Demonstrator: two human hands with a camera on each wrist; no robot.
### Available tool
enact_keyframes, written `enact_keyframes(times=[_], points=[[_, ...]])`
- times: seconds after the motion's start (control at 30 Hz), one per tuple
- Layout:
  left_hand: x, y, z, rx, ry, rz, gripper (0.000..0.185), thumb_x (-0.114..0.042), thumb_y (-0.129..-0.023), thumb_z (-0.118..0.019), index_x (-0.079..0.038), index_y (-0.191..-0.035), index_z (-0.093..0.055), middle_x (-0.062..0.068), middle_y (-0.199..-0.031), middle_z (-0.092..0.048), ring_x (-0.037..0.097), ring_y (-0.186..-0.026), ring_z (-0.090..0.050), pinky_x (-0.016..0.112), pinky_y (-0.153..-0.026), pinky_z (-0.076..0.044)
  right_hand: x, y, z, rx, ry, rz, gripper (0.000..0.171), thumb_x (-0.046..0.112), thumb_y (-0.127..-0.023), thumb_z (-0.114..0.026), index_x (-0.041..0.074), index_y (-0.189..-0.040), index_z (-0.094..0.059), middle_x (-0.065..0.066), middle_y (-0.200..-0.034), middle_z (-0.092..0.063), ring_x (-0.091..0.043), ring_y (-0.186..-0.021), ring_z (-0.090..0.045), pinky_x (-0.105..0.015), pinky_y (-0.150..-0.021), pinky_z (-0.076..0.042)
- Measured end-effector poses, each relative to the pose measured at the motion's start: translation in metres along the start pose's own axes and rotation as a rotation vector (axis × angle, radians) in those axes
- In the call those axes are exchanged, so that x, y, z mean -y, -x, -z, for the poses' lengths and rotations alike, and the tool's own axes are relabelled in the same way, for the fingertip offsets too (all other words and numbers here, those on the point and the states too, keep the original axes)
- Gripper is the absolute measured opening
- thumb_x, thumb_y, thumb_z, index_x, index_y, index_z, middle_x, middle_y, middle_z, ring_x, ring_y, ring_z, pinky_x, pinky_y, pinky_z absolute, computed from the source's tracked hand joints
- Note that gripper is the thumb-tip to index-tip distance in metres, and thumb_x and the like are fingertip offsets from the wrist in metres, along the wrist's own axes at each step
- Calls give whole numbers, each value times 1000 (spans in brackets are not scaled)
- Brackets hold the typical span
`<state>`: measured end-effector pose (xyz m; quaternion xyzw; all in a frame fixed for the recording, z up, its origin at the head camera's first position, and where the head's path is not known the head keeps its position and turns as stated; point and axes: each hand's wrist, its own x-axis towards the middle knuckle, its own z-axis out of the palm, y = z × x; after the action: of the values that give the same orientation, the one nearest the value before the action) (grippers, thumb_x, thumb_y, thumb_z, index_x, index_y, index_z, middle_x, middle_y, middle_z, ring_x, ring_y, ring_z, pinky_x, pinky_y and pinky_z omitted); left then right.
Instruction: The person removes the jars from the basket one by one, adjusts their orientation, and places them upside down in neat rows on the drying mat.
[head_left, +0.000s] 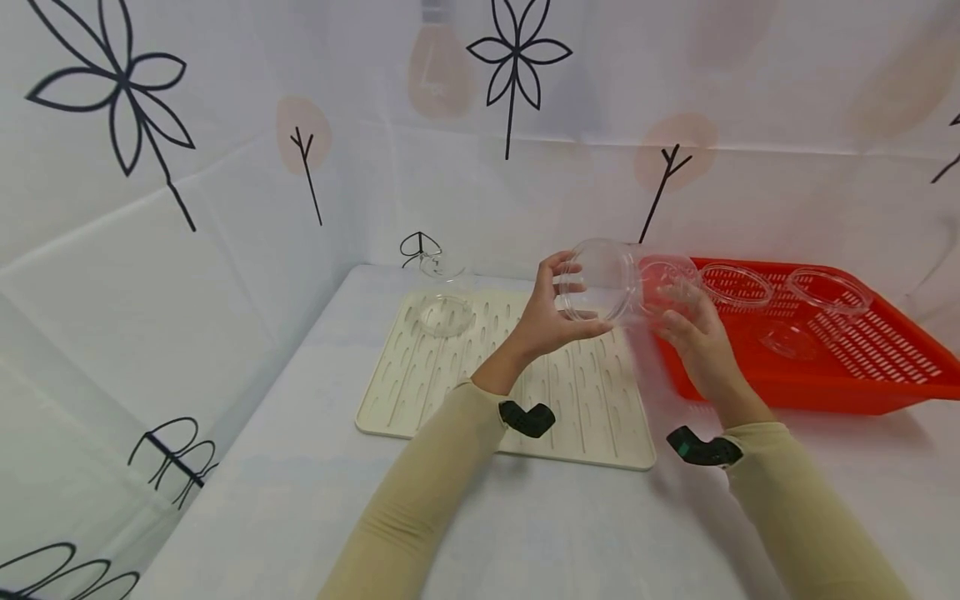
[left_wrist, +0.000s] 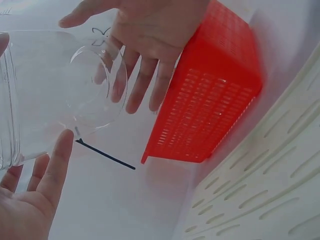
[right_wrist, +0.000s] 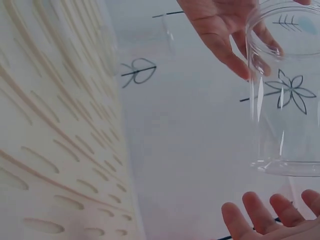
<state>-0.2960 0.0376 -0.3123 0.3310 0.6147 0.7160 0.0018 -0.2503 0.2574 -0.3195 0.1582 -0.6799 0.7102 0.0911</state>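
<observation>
A large clear jar (head_left: 603, 279) lies on its side in the air, above the mat's far right corner. My left hand (head_left: 553, 307) grips its wide mouth end, thumb below and fingers round the far side. At the jar's base is my right hand (head_left: 697, 342); in the left wrist view that hand's fingers (left_wrist: 145, 77) are straight and spread, partly seen through the clear base. In the right wrist view, the fingertips of the right hand (right_wrist: 265, 215) show just below the base of the jar (right_wrist: 285, 135).
A cream drying mat (head_left: 577, 417) with raised slots lies on the white table (head_left: 300, 483). Another clear container (head_left: 446, 317) stands at the mat's far left. To the right, a red basket (head_left: 795, 387) holds several clear containers. A patterned white cloth (head_left: 360, 192) hangs behind.
</observation>
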Motion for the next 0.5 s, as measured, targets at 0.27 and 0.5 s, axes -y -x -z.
enact_keyframes(times=[0.27, 0.5], points=[[4, 1, 0, -5, 8, -9, 89, 6, -73, -72, -20, -141, -20, -2, -131, -32, 13, -112, -45, 32, -78, -52, -10, 3, -11, 42, -88, 1, 41, 22, -99, -39, 19, -139, -29, 0, -132, -42, -20, -120, -41, -32, -101, -34], [5, 1, 1, -4, 27, -15, 88, 7, -73, -70, -18, -140, -19, -2, -130, -32, 20, -116, -45, 33, -79, -52, -12, 2, -14, 29, -110, 6, 46, 24, -100, -36, 15, -143, -23, -4, -137, -39, -26, -122, -40, -35, -102, -33]])
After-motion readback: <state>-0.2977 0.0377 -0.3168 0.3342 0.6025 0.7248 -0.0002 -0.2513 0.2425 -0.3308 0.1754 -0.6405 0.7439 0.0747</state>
